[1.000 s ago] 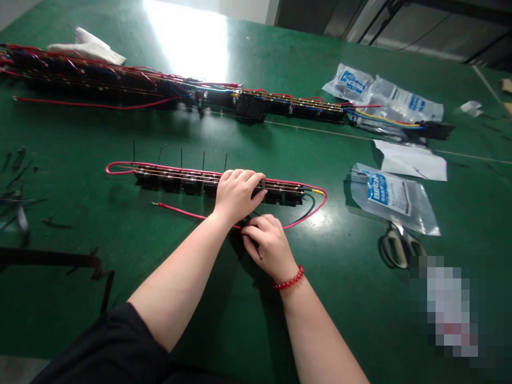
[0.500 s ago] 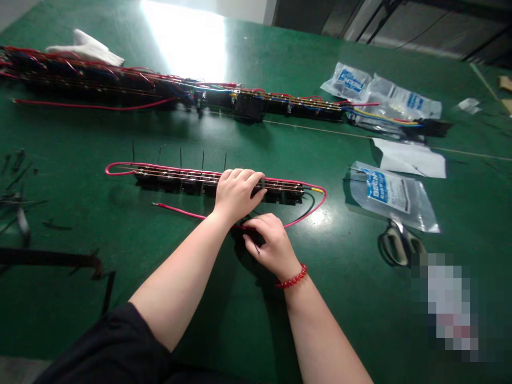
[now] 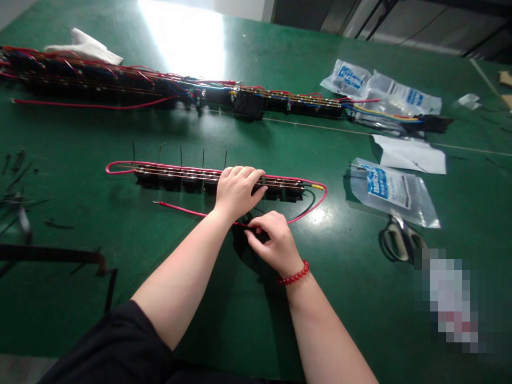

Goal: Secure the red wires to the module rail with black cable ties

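My left hand (image 3: 237,192) rests across a row of black relay sockets (image 3: 172,181), pressing down on copper bars along the top. Thin black wire ends stand up behind the row. A red wire (image 3: 188,212) loops around the row from a bend at the left (image 3: 114,168) and passes under my right hand (image 3: 272,240). That hand, with a red bead bracelet (image 3: 294,272) on its wrist, pinches the red wire near a black wire (image 3: 308,206). The pinched spot is partly hidden by my fingers.
A long wired relay assembly (image 3: 248,104) lies across the back of the green table (image 3: 352,298). Plastic bags (image 3: 390,192), white paper (image 3: 408,154) and scissors (image 3: 400,241) lie right. Small black parts (image 3: 16,197) lie left. A pixelated object (image 3: 448,298) covers the lower right.
My right hand has shifted slightly right and up along the red wire, its fingers still at the wire. My left hand stays on the row. The whole view has tilted slightly.
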`<state>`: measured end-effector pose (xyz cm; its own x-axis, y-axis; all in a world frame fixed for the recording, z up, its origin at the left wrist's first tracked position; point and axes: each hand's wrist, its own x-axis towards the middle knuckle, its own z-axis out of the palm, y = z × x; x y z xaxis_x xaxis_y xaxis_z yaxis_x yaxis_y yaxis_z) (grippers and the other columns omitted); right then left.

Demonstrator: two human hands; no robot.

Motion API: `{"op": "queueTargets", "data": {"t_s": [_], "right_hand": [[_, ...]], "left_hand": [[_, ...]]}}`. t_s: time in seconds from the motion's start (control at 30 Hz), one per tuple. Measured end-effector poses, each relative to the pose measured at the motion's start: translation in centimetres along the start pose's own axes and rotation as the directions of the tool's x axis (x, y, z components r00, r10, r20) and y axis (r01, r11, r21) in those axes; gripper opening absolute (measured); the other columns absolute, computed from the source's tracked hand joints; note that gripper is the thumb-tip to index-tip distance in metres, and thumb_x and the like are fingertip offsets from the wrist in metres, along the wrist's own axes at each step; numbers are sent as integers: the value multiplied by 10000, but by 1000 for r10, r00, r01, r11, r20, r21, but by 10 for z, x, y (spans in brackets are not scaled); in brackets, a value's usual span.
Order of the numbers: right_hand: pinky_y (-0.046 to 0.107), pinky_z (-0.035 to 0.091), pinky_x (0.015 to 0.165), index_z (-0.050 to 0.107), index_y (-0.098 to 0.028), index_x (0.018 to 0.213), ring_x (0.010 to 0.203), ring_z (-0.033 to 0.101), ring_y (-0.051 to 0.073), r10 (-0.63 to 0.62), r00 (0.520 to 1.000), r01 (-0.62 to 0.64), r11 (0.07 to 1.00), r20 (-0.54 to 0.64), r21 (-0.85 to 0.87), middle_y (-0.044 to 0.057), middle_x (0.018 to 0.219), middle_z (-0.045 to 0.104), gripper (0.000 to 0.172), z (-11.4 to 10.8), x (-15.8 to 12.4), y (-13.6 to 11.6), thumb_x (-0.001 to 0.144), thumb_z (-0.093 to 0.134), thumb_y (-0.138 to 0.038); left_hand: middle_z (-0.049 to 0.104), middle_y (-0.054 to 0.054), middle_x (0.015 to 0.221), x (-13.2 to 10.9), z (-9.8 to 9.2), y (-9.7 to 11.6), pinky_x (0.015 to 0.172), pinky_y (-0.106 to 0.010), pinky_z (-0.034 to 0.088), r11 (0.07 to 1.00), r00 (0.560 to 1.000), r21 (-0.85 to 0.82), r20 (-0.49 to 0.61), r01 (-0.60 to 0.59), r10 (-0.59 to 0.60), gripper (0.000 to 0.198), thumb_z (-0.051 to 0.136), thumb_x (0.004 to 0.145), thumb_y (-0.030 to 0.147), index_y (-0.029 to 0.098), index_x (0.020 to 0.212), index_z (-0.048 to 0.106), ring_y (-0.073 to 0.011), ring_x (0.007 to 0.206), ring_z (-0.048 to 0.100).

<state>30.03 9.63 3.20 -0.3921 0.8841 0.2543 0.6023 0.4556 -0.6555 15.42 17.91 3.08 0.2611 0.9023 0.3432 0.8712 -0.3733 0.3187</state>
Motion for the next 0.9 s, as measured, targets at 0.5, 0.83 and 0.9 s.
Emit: {"op": "queueTargets", "data": {"t_s": [0.5,0.83,0.9], "right_hand": [[358,368,807,574,-216,816,827,529,203,41,996,-24,976,75,-215,17,803,621,118,4,1,0,813,680,-266],[357,368,809,602,-214,792,827,530,198,38,997,-24,979,65,-202,18,799,624,75,5,0,2,832,663,-228],[358,372,809,608,-214,792,828,534,198,28,998,-16,981,59,-192,18,796,628,66,5,0,2,836,657,-223]], "left_hand": [[696,-28,1151,0,0,1,953,-413,384,1000,1000,-6,9,8,-8,281,548,928,420,282,1159,632,-245,1069,582],[695,-23,1157,1,0,0,965,-412,378,1000,1000,-7,10,5,-4,282,543,930,422,281,1157,635,-245,1075,583],[694,-26,1158,1,-1,0,964,-415,379,1000,1000,-10,13,6,-6,279,548,928,417,282,1156,634,-246,1074,583]]}}
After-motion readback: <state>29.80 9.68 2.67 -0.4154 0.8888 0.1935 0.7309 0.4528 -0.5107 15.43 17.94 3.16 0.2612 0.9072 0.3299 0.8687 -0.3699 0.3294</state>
